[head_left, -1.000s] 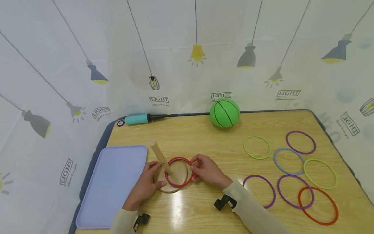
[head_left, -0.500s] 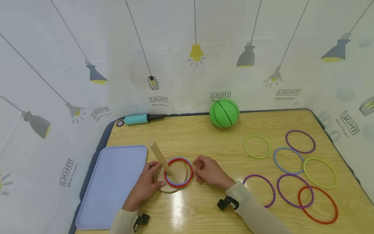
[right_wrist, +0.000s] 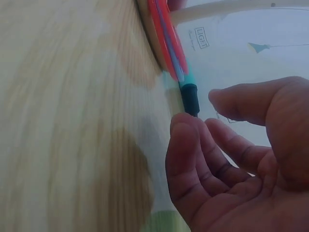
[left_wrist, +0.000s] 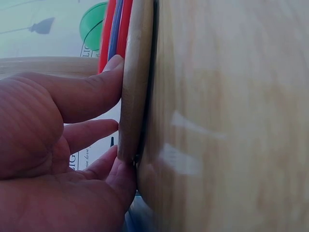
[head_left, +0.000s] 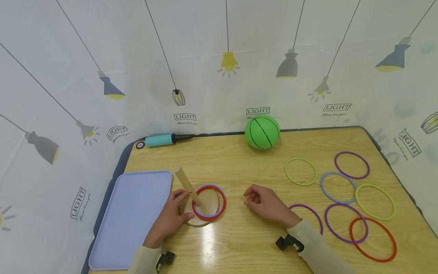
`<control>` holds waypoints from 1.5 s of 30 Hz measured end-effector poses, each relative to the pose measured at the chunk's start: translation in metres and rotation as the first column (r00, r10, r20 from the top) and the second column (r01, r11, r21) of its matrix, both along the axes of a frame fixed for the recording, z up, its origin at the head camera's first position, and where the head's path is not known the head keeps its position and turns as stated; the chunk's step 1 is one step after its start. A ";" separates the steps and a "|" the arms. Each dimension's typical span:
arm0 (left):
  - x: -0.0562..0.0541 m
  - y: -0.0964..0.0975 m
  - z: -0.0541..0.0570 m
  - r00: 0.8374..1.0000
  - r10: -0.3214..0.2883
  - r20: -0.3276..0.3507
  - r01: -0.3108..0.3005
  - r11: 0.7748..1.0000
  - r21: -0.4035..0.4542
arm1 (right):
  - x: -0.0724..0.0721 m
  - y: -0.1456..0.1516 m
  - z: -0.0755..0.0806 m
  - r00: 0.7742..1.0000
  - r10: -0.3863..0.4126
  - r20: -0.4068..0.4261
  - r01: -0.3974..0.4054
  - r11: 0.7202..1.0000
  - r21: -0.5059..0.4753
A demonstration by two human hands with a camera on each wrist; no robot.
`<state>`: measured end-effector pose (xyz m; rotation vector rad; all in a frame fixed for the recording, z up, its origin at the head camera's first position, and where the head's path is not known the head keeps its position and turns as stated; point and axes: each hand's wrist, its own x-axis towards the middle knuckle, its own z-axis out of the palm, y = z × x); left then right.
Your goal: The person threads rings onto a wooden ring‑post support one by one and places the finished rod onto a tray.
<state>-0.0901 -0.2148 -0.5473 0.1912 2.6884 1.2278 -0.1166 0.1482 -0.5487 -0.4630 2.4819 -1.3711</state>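
On the wooden peg stand [head_left: 211,201], stacked red and blue rings [head_left: 207,219] encircle its peg [head_left: 187,185]; left hand [head_left: 170,217] gripping its base [left_wrist: 134,92]; right of it, right hand [head_left: 268,203], released, loosely curled; left of it, lilac tray [head_left: 133,217].

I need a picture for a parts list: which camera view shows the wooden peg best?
The head view: the wooden peg shows from its top end down to the wooden base. The left wrist view shows only a stretch running off its left edge; the right wrist view, just part near the top edge.
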 end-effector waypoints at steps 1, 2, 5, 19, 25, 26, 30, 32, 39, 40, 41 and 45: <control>0.000 0.000 0.000 1.000 0.002 0.000 -0.002 1.000 0.002 | 0.001 0.004 0.001 1.000 0.000 -0.011 0.000 1.000 0.006; -0.001 0.000 -0.001 1.000 0.003 -0.001 -0.003 1.000 0.003 | 0.003 0.009 0.002 1.000 -0.002 -0.022 0.002 1.000 0.010; -0.001 0.000 -0.001 1.000 0.006 0.002 -0.006 1.000 0.010 | 0.007 0.023 0.003 0.999 -0.009 -0.052 0.010 1.000 0.016; -0.001 0.000 -0.004 1.000 0.002 -0.031 -0.003 1.000 -0.016 | 0.015 0.096 0.015 0.982 -0.119 -0.149 0.126 0.991 0.036; 0.002 -0.001 -0.003 0.999 0.020 -0.046 -0.021 0.999 -0.025 | 0.016 0.119 0.010 0.956 -0.112 -0.273 0.147 0.983 0.114; 0.002 -0.001 -0.002 0.999 0.022 -0.045 -0.023 0.999 -0.023 | 0.017 0.123 0.009 0.951 -0.106 -0.290 0.149 0.980 0.130; 0.001 0.001 0.000 0.999 0.016 -0.037 -0.017 1.000 -0.013 | 0.020 0.137 0.006 0.945 -0.072 -0.318 0.138 0.972 0.190; 0.001 0.001 0.001 0.999 0.016 -0.031 -0.016 1.000 -0.009 | 0.021 0.141 0.004 0.944 -0.049 -0.326 0.123 0.970 0.210; 0.000 0.001 0.002 1.000 0.018 -0.018 -0.018 1.000 -0.016 | 0.019 0.144 -0.003 0.935 0.042 -0.352 0.040 0.974 0.221; 0.000 0.001 0.002 1.000 0.019 -0.016 -0.019 1.000 -0.016 | 0.019 0.143 -0.003 0.930 0.054 -0.363 0.032 0.974 0.226; 0.000 0.001 0.001 1.000 0.018 -0.015 -0.019 1.000 -0.018 | 0.019 0.143 -0.003 0.925 0.067 -0.374 0.025 0.971 0.236; 0.001 0.001 0.000 1.000 0.017 -0.020 -0.018 1.000 -0.021 | 0.014 0.141 -0.003 0.894 0.109 -0.435 0.020 0.959 0.282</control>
